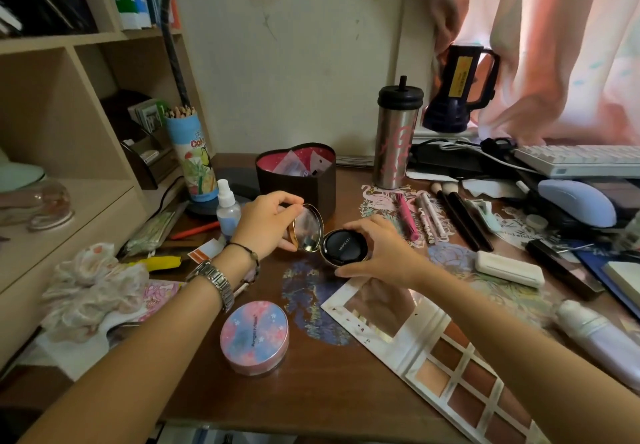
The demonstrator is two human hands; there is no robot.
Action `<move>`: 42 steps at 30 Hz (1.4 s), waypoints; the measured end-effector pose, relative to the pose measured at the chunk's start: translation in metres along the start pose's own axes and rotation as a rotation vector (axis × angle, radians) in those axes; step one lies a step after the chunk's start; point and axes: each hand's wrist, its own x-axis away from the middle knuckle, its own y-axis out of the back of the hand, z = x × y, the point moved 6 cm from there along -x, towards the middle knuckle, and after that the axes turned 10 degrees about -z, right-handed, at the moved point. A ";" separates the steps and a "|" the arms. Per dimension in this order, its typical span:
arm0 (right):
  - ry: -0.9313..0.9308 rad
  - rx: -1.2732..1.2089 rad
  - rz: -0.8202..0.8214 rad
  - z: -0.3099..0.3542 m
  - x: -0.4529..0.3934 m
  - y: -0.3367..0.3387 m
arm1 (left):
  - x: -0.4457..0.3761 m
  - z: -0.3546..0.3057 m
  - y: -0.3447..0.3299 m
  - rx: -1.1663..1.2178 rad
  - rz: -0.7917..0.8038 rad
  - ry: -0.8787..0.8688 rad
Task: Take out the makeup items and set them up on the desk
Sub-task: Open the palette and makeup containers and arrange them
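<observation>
Over a cluttered desk, a person is holding an opened cushion compact: the left hand is pinching its mirrored lid upright between curled fingers and thumb, while the right hand is cupping the black base, fingers curled around its rim, beside an open eyeshadow palette.

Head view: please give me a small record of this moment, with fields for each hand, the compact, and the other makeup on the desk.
left hand: left hand grips the mirrored lid of the cushion compact
right hand: right hand holds the black base of the compact
compact state: open, above the desk
near front: pink-blue round case, closed; eyeshadow palette, open
behind: heart-shaped box, open, packets inside
right of box: makeup brushes, lying flat
</observation>
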 end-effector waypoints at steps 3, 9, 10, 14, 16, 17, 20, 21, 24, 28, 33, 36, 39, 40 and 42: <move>-0.048 0.001 -0.001 -0.010 -0.006 -0.008 | -0.006 0.002 -0.005 -0.013 0.011 0.006; -0.097 0.020 -0.009 -0.018 -0.012 -0.015 | -0.013 0.009 -0.012 -0.048 0.062 0.009; -0.098 0.029 -0.008 -0.019 -0.013 -0.016 | -0.013 0.011 -0.012 -0.053 0.067 0.009; -0.110 0.056 0.007 -0.020 -0.013 -0.017 | -0.010 0.014 -0.012 -0.077 0.055 0.003; -0.113 0.065 0.013 -0.019 -0.013 -0.016 | -0.007 0.013 -0.010 -0.094 0.036 -0.005; -0.111 0.069 0.019 -0.019 -0.012 -0.016 | -0.006 0.011 -0.008 -0.101 0.025 -0.009; -0.129 0.025 0.040 -0.017 -0.009 -0.014 | 0.001 0.007 0.003 -0.132 -0.018 -0.032; -0.141 0.002 0.038 -0.016 -0.007 -0.011 | 0.004 0.004 0.009 -0.155 -0.033 -0.051; -0.123 0.033 -0.024 -0.012 -0.006 0.003 | 0.019 -0.006 0.026 -0.250 -0.070 -0.141; -0.047 0.151 -0.096 0.000 0.003 0.022 | 0.048 -0.016 0.041 -0.372 -0.018 -0.232; 0.048 0.135 -0.123 0.024 0.028 0.034 | 0.088 -0.004 0.046 -0.560 0.183 -0.252; 0.090 0.097 -0.111 0.035 0.045 0.033 | 0.106 0.006 0.043 -0.672 0.289 -0.239; 0.088 0.077 -0.088 0.041 0.059 0.030 | 0.118 0.015 0.040 -0.781 0.353 -0.230; 0.083 0.071 -0.079 0.042 0.063 0.028 | 0.121 0.018 0.039 -0.802 0.369 -0.225; 0.083 0.067 -0.068 0.045 0.068 0.025 | 0.123 0.021 0.038 -0.819 0.385 -0.216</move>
